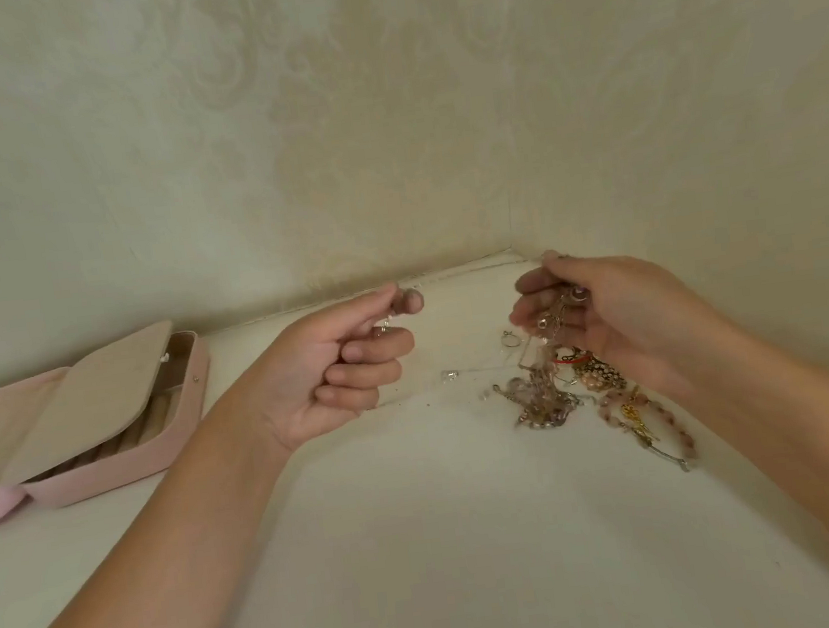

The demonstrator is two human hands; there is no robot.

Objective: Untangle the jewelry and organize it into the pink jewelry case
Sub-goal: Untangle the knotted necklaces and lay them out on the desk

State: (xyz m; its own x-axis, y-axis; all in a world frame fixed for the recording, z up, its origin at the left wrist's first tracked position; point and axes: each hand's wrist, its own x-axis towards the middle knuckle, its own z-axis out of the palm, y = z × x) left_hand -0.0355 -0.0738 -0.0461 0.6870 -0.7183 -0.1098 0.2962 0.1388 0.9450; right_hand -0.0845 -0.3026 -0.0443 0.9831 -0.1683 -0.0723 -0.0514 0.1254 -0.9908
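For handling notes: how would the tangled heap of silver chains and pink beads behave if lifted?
The tangled heap looks limp, likely lifting as one sagging clump. Its strands hang from the right hand, so snagging seems probable.

The pink jewelry case [125,465] runs off the left edge, and the left hand [341,368] pinches a blurred, unidentifiable piece [385,323].

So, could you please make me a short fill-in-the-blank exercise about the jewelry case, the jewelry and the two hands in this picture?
1. The jewelry case is ____ in colour.
2. The case is ____, not closed.
3. The left hand pinches a small piece, and the other hand, the ____ one, holds chains above the tangled pile.
Missing words: pink; open; right.
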